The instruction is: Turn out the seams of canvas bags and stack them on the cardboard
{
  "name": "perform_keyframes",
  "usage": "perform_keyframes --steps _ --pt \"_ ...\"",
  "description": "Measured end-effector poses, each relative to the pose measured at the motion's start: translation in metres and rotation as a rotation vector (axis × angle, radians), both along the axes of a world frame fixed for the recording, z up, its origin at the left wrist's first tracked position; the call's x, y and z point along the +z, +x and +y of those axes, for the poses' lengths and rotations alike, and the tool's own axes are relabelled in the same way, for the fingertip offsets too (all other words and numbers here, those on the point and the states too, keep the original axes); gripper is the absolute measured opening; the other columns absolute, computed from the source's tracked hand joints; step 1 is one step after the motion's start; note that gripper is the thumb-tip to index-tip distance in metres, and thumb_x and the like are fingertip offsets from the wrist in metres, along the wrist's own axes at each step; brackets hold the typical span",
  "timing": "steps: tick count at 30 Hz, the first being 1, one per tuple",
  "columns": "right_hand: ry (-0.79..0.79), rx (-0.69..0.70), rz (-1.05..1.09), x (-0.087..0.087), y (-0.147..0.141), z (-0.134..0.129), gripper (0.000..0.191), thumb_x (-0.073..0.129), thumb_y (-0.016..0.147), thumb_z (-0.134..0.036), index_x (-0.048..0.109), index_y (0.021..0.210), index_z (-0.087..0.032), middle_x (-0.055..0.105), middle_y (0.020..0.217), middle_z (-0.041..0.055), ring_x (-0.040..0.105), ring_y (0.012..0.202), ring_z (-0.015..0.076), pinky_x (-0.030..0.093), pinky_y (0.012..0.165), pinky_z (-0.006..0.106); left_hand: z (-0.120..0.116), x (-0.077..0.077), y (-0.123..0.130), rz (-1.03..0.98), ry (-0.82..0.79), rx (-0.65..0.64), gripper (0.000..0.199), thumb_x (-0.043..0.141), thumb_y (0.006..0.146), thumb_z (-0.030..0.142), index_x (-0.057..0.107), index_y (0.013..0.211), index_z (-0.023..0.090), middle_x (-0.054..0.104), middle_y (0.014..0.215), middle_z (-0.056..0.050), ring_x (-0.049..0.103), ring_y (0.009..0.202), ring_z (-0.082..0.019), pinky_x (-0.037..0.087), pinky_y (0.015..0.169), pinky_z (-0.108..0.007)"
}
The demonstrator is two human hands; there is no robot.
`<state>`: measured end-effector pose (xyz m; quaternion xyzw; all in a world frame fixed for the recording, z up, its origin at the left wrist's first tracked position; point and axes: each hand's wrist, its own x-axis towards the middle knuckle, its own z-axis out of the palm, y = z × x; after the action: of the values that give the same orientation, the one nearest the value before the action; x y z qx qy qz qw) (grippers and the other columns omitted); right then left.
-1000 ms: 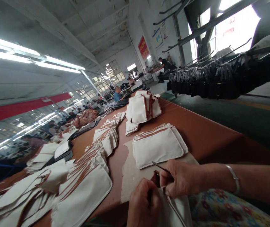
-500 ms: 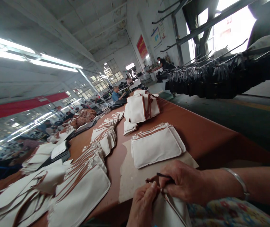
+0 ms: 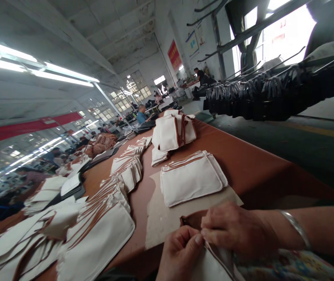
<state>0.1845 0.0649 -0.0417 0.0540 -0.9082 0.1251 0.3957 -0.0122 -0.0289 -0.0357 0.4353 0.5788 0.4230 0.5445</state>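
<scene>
A white piece with brown edging (image 3: 209, 265) is held at the table's near edge, at the bottom of the view. My left hand (image 3: 180, 251) pinches its upper edge between thumb and fingers. Close against it on the right, my right hand (image 3: 235, 228) has its fingers closed on the same brown-trimmed edge; a silver bangle is on that wrist. A brown strip (image 3: 194, 219) shows just behind the fingers. Beyond the hands, a small stack of white pieces (image 3: 193, 180) lies on a beige sheet (image 3: 158, 226).
The brown table (image 3: 237, 156) bears a pile of white pieces (image 3: 168, 132) farther back and long overlapping rows (image 3: 102, 238) at left. Black items (image 3: 249, 101) hang from a rack at right. A person in blue (image 3: 141, 115) sits farther off.
My right hand has shifted slightly, and the dark strip that stuck out from its fingers is no longer seen. More of the brown strip shows behind the hands.
</scene>
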Motion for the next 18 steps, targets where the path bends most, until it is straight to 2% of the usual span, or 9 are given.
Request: perform_keyframes --steps 3,5,7,9,11,13,16,18 --pt "-0.632 -0.007 -0.084 0.012 0.006 -0.002 0.020 0.043 0.098 -0.027 0.057 0.099 -0.013 0.058 0.084 0.0030 0.050 0.072 0.0121 0.041 0.064 0.023 -0.003 0.008 -0.002 0.100 0.058 -0.037 0.050 0.077 0.071 0.059 0.060 0.067 0.013 0.046 0.061 0.003 0.031 0.057 -0.009 0.018 0.053 -0.025" --pt "-0.858 0.027 -0.211 0.023 0.008 0.002 0.028 0.042 0.100 -0.036 0.056 0.092 -0.014 0.050 0.076 -0.0012 0.042 0.066 0.0102 0.037 0.059 0.021 -0.004 0.013 -0.003 0.199 0.115 -0.098 0.051 0.070 0.076 0.063 0.058 0.067 0.014 0.044 0.063 0.003 0.031 0.058 -0.010 0.020 0.054 -0.025" --pt "-0.906 0.134 -0.346 0.033 0.005 0.010 0.032 0.045 0.099 -0.039 0.053 0.080 -0.014 0.042 0.070 -0.0034 0.036 0.063 0.0089 0.032 0.056 0.021 -0.004 0.019 -0.002 0.319 0.172 -0.140 0.050 0.063 0.080 0.064 0.057 0.068 0.016 0.044 0.064 0.002 0.035 0.060 -0.012 0.024 0.055 -0.026" --pt "-0.880 0.220 -0.441 0.037 0.000 0.016 0.029 0.051 0.095 -0.032 0.050 0.072 -0.014 0.040 0.068 -0.0041 0.035 0.062 0.0079 0.031 0.055 0.020 -0.005 0.027 0.001 0.426 0.207 -0.138 0.048 0.061 0.083 0.062 0.057 0.068 0.017 0.045 0.065 0.001 0.038 0.062 -0.013 0.027 0.057 -0.026" --pt "-0.879 0.234 -0.469 0.036 -0.005 0.020 0.021 0.057 0.088 -0.024 0.052 0.071 -0.013 0.043 0.066 -0.0043 0.038 0.061 0.0072 0.031 0.055 0.019 -0.007 0.035 0.006 0.505 0.229 -0.116 0.044 0.061 0.084 0.058 0.057 0.067 0.017 0.045 0.064 0.001 0.040 0.061 -0.013 0.029 0.057 -0.026" --pt "-0.946 0.245 -0.449 0.032 -0.009 0.019 0.016 0.062 0.083 -0.022 0.056 0.072 -0.012 0.045 0.064 -0.0048 0.037 0.058 0.0064 0.031 0.052 0.018 -0.009 0.038 0.009 0.539 0.258 -0.102 0.042 0.062 0.085 0.055 0.059 0.066 0.017 0.046 0.064 0.001 0.042 0.062 -0.014 0.030 0.057 -0.026" --pt "-1.104 0.306 -0.394 0.025 -0.012 0.014 0.017 0.066 0.079 -0.025 0.058 0.073 -0.012 0.043 0.059 -0.0062 0.032 0.052 0.0050 0.029 0.047 0.017 -0.008 0.035 0.008 0.471 0.268 -0.121 0.042 0.063 0.084 0.056 0.060 0.067 0.017 0.048 0.064 0.001 0.042 0.062 -0.014 0.029 0.057 -0.026" --pt "-1.145 0.303 -0.348 0.021 -0.012 0.011 0.016 0.066 0.078 -0.024 0.058 0.071 -0.011 0.043 0.059 -0.0062 0.032 0.052 0.0047 0.029 0.047 0.016 -0.006 0.029 0.001 0.333 0.186 -0.169 0.044 0.064 0.083 0.058 0.059 0.070 0.017 0.046 0.063 0.002 0.037 0.058 -0.012 0.026 0.055 -0.026"
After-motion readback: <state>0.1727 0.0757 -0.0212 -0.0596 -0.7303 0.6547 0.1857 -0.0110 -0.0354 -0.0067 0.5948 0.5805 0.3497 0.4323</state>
